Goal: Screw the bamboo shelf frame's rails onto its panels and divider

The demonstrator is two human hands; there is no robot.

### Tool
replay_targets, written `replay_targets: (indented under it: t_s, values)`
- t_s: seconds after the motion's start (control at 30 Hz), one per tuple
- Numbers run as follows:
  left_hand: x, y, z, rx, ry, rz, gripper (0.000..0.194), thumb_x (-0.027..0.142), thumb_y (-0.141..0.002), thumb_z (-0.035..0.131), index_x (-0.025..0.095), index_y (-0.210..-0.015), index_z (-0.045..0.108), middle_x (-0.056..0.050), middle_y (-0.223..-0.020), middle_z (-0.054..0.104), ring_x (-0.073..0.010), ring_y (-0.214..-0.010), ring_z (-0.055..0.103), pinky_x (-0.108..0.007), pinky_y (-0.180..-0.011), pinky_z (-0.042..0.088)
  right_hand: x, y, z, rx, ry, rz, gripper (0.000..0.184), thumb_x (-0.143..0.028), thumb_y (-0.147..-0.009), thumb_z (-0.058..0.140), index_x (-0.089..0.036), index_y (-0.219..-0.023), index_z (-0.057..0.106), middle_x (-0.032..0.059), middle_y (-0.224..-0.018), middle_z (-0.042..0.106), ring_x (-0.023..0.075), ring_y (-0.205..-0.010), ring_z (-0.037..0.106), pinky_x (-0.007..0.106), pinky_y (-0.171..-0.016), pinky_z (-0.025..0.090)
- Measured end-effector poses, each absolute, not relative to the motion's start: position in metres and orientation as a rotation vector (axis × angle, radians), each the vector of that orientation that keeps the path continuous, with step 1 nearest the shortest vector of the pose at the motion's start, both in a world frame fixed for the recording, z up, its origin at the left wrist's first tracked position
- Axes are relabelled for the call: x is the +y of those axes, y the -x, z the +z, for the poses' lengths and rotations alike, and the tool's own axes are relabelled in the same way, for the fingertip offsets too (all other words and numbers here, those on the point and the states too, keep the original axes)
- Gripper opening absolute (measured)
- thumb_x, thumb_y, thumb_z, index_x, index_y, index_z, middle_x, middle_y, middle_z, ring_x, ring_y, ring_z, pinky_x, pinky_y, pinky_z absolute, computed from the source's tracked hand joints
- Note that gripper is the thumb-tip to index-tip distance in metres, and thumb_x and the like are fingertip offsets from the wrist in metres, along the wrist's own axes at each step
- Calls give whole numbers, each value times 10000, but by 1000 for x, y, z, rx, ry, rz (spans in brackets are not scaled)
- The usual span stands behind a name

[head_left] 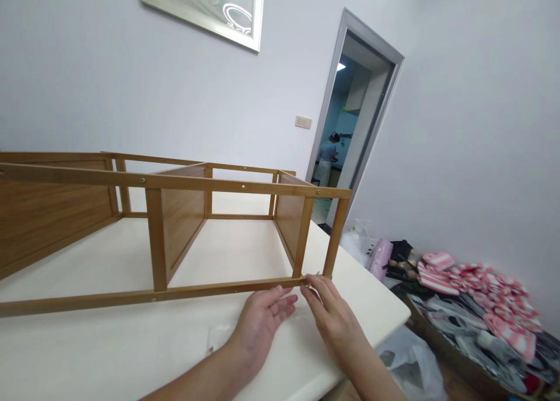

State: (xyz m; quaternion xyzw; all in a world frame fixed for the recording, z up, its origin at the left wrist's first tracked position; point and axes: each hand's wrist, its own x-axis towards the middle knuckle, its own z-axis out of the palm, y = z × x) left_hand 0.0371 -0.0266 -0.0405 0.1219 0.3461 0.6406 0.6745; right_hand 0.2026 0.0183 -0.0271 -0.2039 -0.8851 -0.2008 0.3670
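Observation:
A brown wooden shelf frame lies on its side on a white table, its shelf panels standing upright between the rails. At the right end of the lower front rail, my right hand pinches a small, thin metal piece, mostly hidden by the fingers; it looks like a hex key. My left hand is just left of it, palm turned inward, with loosely bent fingers apart and holding nothing. Its fingertips are close to the rail's underside; whether they touch it I cannot tell. Screw heads show on the upper rail.
A small clear plastic bag lies on the table by my left forearm. To the right, beyond the table edge, are a box of clothes, a pink roll and a plastic bag. A person stands beyond the doorway.

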Motion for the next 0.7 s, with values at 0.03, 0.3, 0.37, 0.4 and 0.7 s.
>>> replay_targets:
  t_s: [0.03, 0.3, 0.37, 0.4, 0.7]
  values:
    - [-27, -37, -40, 779, -274, 1441, 78, 163, -846, 604, 93, -845, 638, -202, -1091, 717, -270, -978, 703, -399, -943, 514, 18, -202, -26, -2277, 525, -501, 277, -51, -956, 415, -123, -1119, 627, 164, -1115, 637, 234, -1044, 611, 390, -861, 588]
    - [-27, -36, -42, 774, -281, 1448, 77, 143, -843, 602, 86, -848, 653, -206, -1110, 712, -273, -986, 705, -410, -960, 505, 14, -197, -18, -2374, 661, -433, 279, -36, -943, 395, -153, -1008, 640, 121, -1009, 627, 213, -912, 597, 364, -778, 584]
    - [-27, -36, -42, 777, -284, 1449, 71, 129, -836, 602, 85, -846, 657, -201, -1108, 713, -273, -986, 704, -412, -961, 505, 15, -197, -19, -2377, 663, -426, 277, -33, -940, 396, -149, -1009, 638, 119, -1004, 626, 209, -895, 591, 358, -758, 586]
    - [-27, -36, -42, 775, -287, 1446, 72, 125, -834, 601, 84, -847, 659, -201, -1106, 714, -274, -987, 704, -413, -961, 506, 16, -198, -20, -2369, 659, -420, 282, -28, -938, 391, -144, -1015, 636, 119, -1001, 626, 208, -894, 591, 357, -755, 586]
    - [-27, -37, -39, 796, -280, 1436, 83, 119, -840, 580, 88, -826, 655, -204, -1078, 723, -263, -966, 709, -403, -964, 506, 24, -202, -36, -2246, 555, -315, 379, 22, -900, 425, -138, -1198, 596, 140, -1112, 631, 215, -1035, 607, 387, -890, 575]
